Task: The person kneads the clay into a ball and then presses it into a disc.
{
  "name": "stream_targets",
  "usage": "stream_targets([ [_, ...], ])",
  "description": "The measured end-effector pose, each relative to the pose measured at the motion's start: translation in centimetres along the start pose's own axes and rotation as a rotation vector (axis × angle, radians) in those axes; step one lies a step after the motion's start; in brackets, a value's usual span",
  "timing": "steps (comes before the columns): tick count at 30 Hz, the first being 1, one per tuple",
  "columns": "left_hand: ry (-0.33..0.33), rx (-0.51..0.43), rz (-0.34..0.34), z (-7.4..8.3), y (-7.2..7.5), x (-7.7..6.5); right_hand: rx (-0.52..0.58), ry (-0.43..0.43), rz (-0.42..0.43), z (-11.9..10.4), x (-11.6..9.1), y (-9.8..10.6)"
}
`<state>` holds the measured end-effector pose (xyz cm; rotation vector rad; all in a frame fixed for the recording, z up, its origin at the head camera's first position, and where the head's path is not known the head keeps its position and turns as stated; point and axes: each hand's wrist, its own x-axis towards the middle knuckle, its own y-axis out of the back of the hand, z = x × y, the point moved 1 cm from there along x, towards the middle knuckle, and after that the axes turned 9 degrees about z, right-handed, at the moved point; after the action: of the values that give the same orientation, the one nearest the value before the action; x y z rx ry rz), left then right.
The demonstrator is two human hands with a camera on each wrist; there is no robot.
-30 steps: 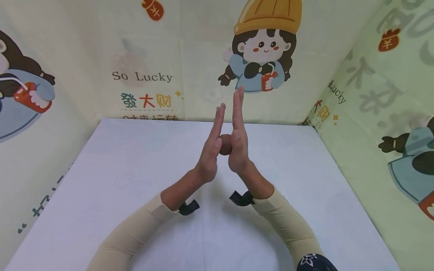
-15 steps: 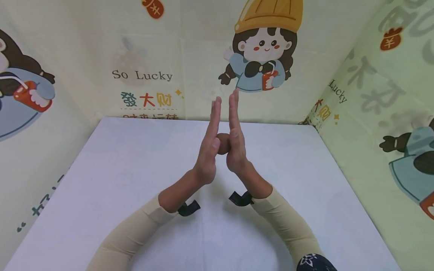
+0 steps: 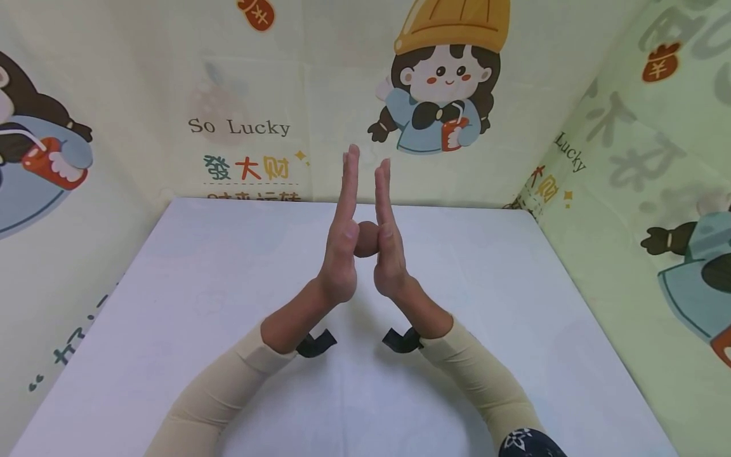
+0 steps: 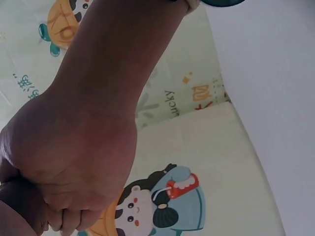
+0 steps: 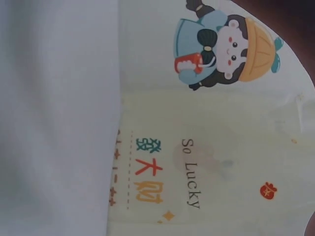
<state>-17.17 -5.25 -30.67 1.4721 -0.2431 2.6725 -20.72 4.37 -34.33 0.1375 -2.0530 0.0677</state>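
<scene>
In the head view a round brown ball (image 3: 367, 239) is pressed between two upright, facing palms above the white table. My left hand (image 3: 341, 251) touches its left side, fingers straight and pointing up and away. On the other side my right hand (image 3: 391, 251) lies against it, its fingers also straight. The left fingertips reach a little higher than the right ones. Part of the dark ball (image 4: 22, 199) shows at the lower left of the left wrist view, against the left palm (image 4: 78, 152). Only dark slivers at the right edges of the right wrist view may be the hand.
The white table (image 3: 228, 273) spreads below both hands. Cream printed sheets with cartoon figures form the back wall (image 3: 331, 76) and the side walls. Black straps (image 3: 316, 344) hang at both wrists. A dark patterned object (image 3: 531, 443) shows at the bottom right.
Both hands and the ball have shifted slightly left. The left hand has slid up and away while the right has slid lower, so the left fingertips now stand higher. The ball stays between the palms.
</scene>
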Motion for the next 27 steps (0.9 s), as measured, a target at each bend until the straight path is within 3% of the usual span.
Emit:
stream_targets([
  [7, -0.052, 0.024, 0.026, 0.1, 0.4, 1.2, 0.004, -0.029, -0.009, -0.1, -0.7, -0.5],
  [18, -0.082, 0.086, 0.111, -0.3, 1.3, 2.6, 0.007, -0.054, -0.036, -0.6, -1.3, -1.3],
  [27, -0.059, 0.098, 0.157, -1.5, 2.6, 3.0, 0.023, -0.100, -0.071, -0.5, -2.3, -1.6],
])
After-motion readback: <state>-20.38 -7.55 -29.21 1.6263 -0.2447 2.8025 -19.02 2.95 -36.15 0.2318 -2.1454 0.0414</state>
